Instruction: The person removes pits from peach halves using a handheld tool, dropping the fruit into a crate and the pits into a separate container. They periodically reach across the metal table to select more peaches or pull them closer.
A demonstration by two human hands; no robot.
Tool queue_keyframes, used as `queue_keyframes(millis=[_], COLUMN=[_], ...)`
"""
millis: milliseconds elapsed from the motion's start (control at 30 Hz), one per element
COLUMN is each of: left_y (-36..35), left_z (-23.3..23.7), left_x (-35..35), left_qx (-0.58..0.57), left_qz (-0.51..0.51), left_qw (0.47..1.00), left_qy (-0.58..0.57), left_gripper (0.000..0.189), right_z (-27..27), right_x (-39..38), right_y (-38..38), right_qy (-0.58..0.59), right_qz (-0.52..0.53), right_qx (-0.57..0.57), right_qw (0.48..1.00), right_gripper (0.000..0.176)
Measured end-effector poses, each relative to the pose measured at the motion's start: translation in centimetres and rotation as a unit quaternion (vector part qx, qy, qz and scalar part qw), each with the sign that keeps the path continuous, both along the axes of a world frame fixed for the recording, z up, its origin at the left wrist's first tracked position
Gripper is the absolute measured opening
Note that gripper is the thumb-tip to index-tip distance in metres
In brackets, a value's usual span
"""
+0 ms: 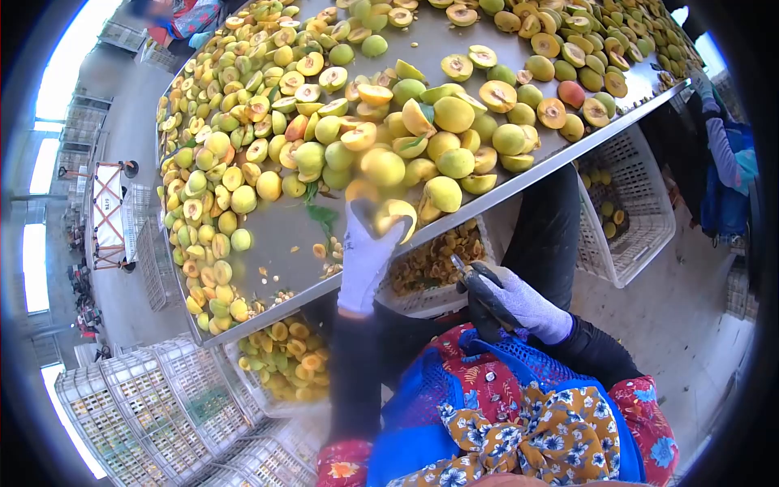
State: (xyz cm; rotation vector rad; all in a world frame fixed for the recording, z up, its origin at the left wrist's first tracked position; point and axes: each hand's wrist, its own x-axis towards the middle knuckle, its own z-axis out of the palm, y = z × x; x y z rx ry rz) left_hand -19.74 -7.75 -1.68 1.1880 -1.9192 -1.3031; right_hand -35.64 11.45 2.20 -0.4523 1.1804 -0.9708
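Observation:
My left hand [367, 253], in a white glove with dark fingertips, reaches to the front edge of a metal table. Its thumb and fingers close around a yellow peach [398, 216], slightly blurred. Just beyond it lies a pile of whole and halved peaches [444, 195], yellow to green, some with the stone showing. My right hand [515, 300], gloved in white with dark fingers, is near my lap. It is closed on a small knife [458, 263], whose metal tip points up toward the table; the handle is mostly hidden by my fingers.
The metal table [280, 235] has a raised rim, with leaves and loose stones near it. Below stand a crate of peach halves [284, 357], a crate of brown stones [438, 260] and a white crate [629, 211]. Other people [730, 162] stand at the right and top left.

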Motion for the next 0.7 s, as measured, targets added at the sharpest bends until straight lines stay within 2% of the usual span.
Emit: queue_keyframes(millis=[33, 67, 100, 133, 200, 267, 367, 400, 500, 600, 700], left_y=[0.9, 1.7, 2.5, 3.2, 4.4, 5.8, 7.9, 8.2, 8.9, 9.3, 10.0], left_z=[0.5, 1.1, 1.6, 1.8, 1.9, 2.2, 3.9, 3.7, 3.2, 2.5, 2.5], left_x=[0.1, 0.0, 0.0, 0.1, 1.0, 0.9, 0.3, 0.3, 0.7, 0.4, 0.1], left_qx=[0.045, 0.089, 0.134, 0.092, 0.239, 0.317, 0.319, 0.270, 0.272, 0.105, 0.091], left_qz=[0.006, 0.011, 0.015, -0.013, -0.021, -0.012, -0.002, -0.013, 0.013, 0.002, 0.037], left_qw=[0.998, 0.990, 0.978, 0.987, 0.958, 0.932, 0.925, 0.944, 0.951, 0.988, 0.990], left_qy=[0.054, 0.108, 0.159, 0.128, 0.157, 0.175, 0.205, 0.188, 0.146, 0.115, 0.103], left_gripper=[0.042, 0.043, 0.044, 0.044, 0.046, 0.060, 0.059, 0.058, 0.053, 0.049, 0.046], right_z=[-0.1, -0.4, -0.2, 0.1, 1.0, 1.9, 2.0, 1.9, 1.5, 1.5, 1.2], right_x=[0.0, 0.1, 0.4, 0.6, 1.4, 1.9, 2.6, 2.7, 3.0, 3.2, 3.4], right_y=[-0.1, -0.3, -0.6, -0.9, -1.2, -1.4, -0.8, -0.7, -0.4, -0.1, 0.2], right_qy=[0.169, 0.330, 0.392, 0.454, 0.466, 0.473, 0.522, 0.524, 0.527, 0.521, 0.512], right_qz=[0.031, 0.059, 0.070, 0.075, 0.082, 0.082, 0.107, 0.103, 0.095, 0.095, 0.089], right_qx=[-0.112, -0.219, -0.252, -0.282, -0.231, -0.210, -0.194, -0.197, -0.204, -0.204, -0.207], right_qw=[0.979, 0.916, 0.882, 0.842, 0.850, 0.852, 0.824, 0.822, 0.820, 0.823, 0.829], right_gripper=[0.028, 0.025, 0.023, 0.022, 0.025, 0.028, 0.029, 0.029, 0.031, 0.031, 0.031])
